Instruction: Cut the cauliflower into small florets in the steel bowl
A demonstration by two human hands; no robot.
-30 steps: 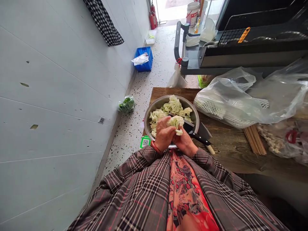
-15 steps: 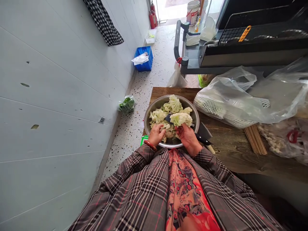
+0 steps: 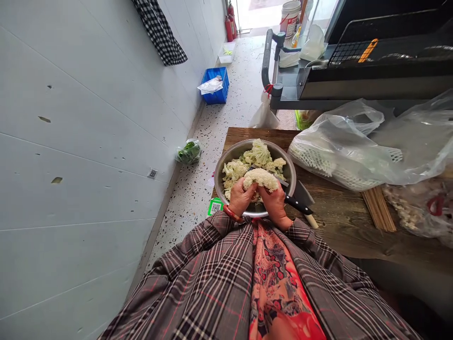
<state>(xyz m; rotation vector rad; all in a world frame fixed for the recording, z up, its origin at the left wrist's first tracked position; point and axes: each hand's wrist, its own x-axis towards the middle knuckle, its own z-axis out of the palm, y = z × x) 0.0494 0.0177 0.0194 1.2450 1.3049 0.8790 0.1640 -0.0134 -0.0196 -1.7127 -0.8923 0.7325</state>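
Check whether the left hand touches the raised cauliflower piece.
Touching: the head view shows the left hand gripping the cauliflower piece at its left end.

A cauliflower piece (image 3: 261, 178) is held between the left hand (image 3: 241, 196) and the right hand (image 3: 274, 200), its bumpy, creamy-white crown arched crosswise above a round metal bowl (image 3: 219, 175). Cauliflower florets (image 3: 235, 170), creamy with pale green stalks, are heaped unevenly inside the bowl.
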